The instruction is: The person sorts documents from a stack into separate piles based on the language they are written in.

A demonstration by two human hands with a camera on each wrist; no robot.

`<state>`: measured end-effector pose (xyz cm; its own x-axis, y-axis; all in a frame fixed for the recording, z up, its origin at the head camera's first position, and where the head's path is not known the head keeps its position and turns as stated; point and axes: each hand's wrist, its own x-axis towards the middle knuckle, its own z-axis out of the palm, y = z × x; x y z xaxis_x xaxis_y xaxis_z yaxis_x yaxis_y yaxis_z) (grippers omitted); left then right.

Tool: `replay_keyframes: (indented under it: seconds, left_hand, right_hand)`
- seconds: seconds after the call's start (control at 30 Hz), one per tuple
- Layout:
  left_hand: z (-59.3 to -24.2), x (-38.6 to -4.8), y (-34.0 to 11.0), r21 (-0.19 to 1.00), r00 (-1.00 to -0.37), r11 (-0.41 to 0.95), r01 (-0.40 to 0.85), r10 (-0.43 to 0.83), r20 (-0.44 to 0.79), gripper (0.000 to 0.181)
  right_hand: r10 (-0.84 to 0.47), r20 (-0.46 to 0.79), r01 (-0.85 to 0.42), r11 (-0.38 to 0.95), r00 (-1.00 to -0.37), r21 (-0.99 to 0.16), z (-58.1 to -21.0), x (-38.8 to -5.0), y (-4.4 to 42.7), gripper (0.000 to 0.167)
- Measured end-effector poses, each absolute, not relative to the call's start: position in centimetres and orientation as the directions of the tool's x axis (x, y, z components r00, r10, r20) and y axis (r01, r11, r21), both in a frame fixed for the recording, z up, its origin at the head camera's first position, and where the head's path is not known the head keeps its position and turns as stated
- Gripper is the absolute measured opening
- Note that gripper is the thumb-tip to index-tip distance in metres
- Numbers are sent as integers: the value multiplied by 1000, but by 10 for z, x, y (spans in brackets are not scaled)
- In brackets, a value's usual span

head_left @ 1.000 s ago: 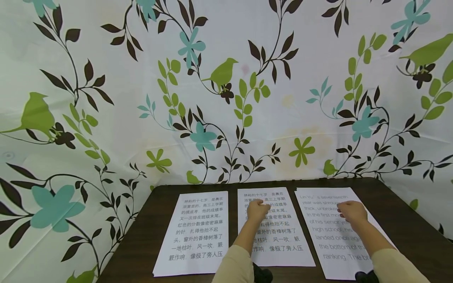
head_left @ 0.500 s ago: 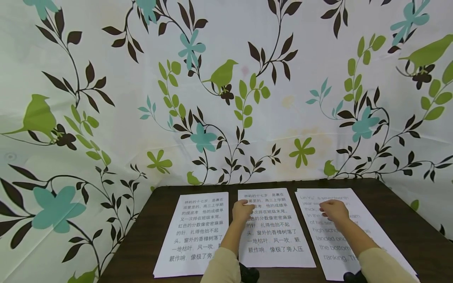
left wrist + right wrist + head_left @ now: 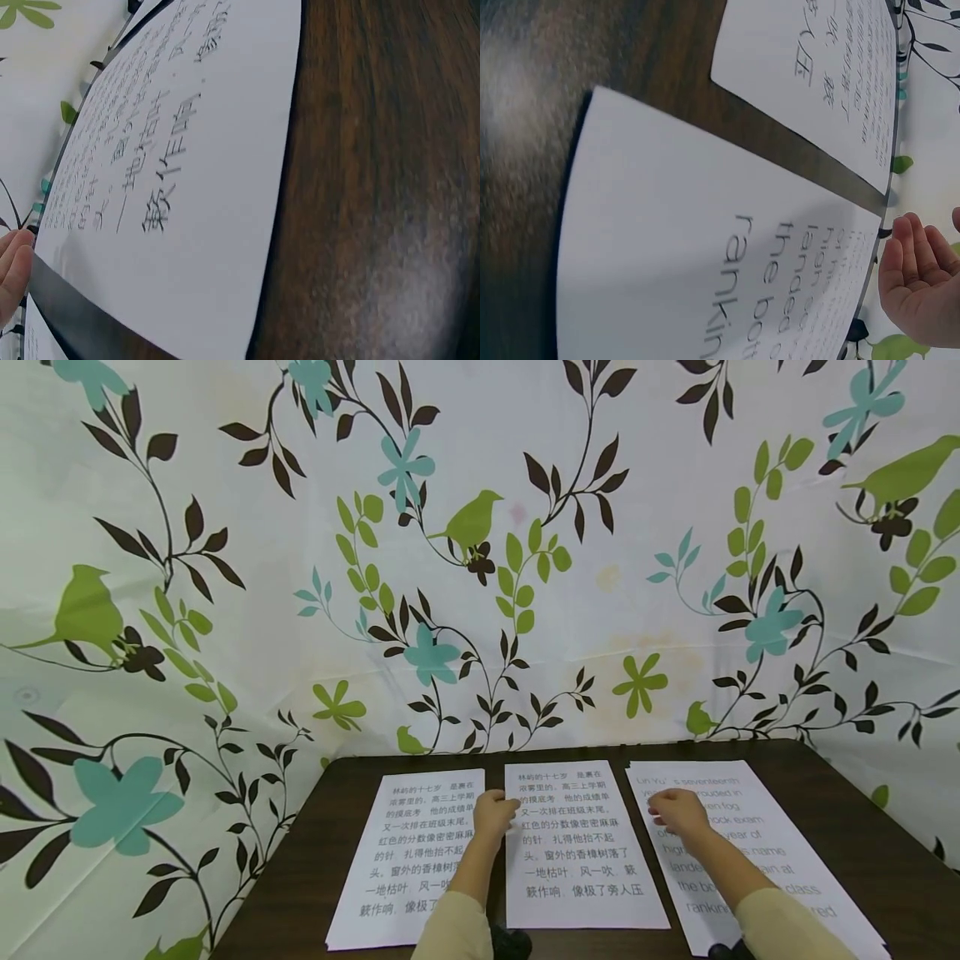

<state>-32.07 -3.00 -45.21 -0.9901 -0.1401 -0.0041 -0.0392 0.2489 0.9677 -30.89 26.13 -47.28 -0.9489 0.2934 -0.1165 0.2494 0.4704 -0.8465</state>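
Note:
In the head view my left hand (image 3: 493, 814) hovers at the gap between the left printed sheet (image 3: 408, 868) and the middle printed sheet (image 3: 570, 852). Nothing shows in its grasp; only a few fingers (image 3: 13, 270) reach into the left wrist view. My right hand (image 3: 678, 812) is over the upper left part of the right sheet (image 3: 720, 860), which bears English text. The right wrist view shows its palm and loosely bent fingers (image 3: 909, 247), holding nothing. Chinese text covers the left and middle sheets.
The sheets lie side by side on a dark brown wooden table (image 3: 300, 860). More paper edges peek out under the right sheet. Behind the table hangs a white cloth (image 3: 285, 610) printed with leaves, birds and flowers.
Both hands have moved left: the left from over the middle sheet to its left edge, the right from the right sheet's right part to its left part. The sheets stay put.

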Motion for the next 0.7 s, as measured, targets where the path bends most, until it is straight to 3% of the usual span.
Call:
replay_keyframes:
  seconds: [0.37, 0.7]
  left_hand:
    - [-462, -317, -43, 960, -988, 278, -42, -154, 2, 45]
    - [-464, -314, -49, 946, -992, 314, -83, -121, -47, 46]
  right_hand:
    - [256, -140, 244, 442, -957, -863, -446, -279, 235, 35]
    - [224, -156, 239, 419, -962, -876, -448, -271, 228, 33]
